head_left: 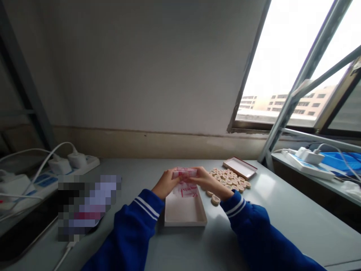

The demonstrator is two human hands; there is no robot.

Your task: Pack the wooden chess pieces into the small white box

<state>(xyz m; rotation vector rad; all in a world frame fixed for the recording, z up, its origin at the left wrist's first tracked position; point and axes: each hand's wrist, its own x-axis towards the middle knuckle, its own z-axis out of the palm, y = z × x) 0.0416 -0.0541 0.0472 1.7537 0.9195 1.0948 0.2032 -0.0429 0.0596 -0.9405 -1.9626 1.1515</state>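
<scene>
Between my two hands is a thin folded plastic sheet with red print [184, 172], its lower part hanging over the far end of a shallow white open box [185, 223]. My left hand [166, 183] grips the sheet's left side, fingers curled round it. On the right side, my right hand [207, 181] is closed on the same sheet. Several round wooden Chinese chess pieces [231, 180] lie spread on the table just beyond my right wrist. One piece [216, 199] is nearer to me, beside the box. My right forearm hides part of the group.
A shallow box lid [239, 168] with a dark reddish rim lies behind the pieces. To the left are a blurred-out phone [90, 207] with a white cable [67, 253] and a power strip [90, 162] with plugs. A metal frame post [273, 139] stands at the right.
</scene>
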